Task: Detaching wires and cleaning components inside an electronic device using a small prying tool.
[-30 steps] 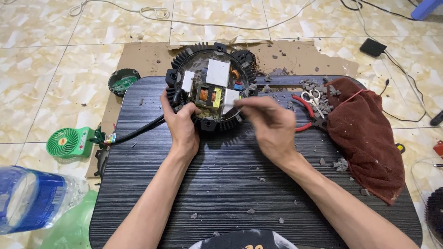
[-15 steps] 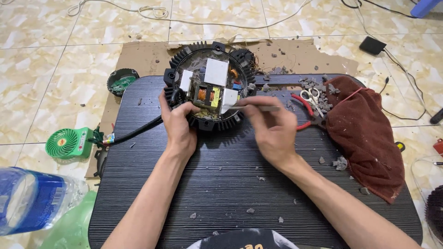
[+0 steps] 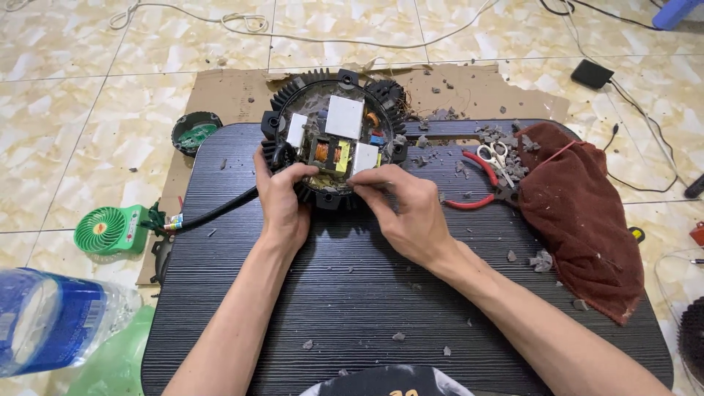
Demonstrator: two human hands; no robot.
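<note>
**Hands on the round housing**

We saw the left hand [image 3: 282, 209] clamped on the near-left rim of the round finned housing [image 3: 334, 139], at the far edge of the black board [image 3: 396, 293]. Right hand [image 3: 407, 213] pinched closed at the circuit board [image 3: 334, 150]; what it gripped, we couldn't tell. Our judgement: steady the rim, pull gently. Red pliers [image 3: 477, 183] and a brown rag [image 3: 579, 213] lay at right, over tiled floor [image 3: 66, 110].

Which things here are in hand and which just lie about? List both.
In hand: round black finned housing with exposed circuit board, gripped by left hand and right hand; its black cable.

Lying about: red-handled pliers, small white scissors, dark red cloth, green mini fan, blue plastic bottle.
</note>
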